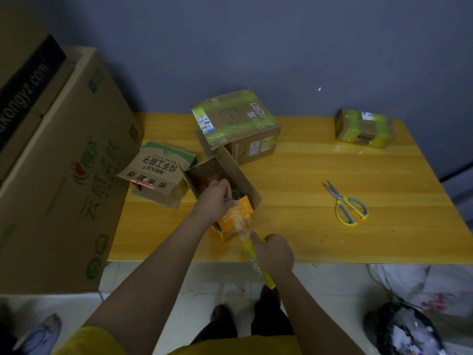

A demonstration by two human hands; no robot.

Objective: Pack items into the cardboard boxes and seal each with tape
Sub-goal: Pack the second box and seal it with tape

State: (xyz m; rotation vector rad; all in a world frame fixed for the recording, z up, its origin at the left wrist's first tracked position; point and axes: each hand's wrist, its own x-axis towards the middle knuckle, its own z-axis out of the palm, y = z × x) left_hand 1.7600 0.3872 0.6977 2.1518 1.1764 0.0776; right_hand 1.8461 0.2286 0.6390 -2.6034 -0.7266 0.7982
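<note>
The left hand [213, 198] grips the near rim of the open box [222, 180], fingers curled over its edge, with something red showing inside just beyond the knuckles. The box's orange front flap [236, 213] hangs toward the person, and a strip of clear tape [240, 225] runs from that flap down to the right hand [275, 253]. The right hand is clenched around a yellow tape roll [258, 267], seen edge-on, thumb pointing up along the strip; it sits just nearer than the box, at the counter's [307, 239] front edge. Left of the left hand lies a printed carton [158, 172] tipped on its side, and beyond that a big carton [64, 162] stands off the counter's end. Straight past the open box, touching its far flap, is a taped box [238, 124] with green tape on top. Scissors [345, 203] lie well to the right of the right hand, blades closed, and a small parcel [364, 128] wrapped in green tape sits far off at the back right.
</note>
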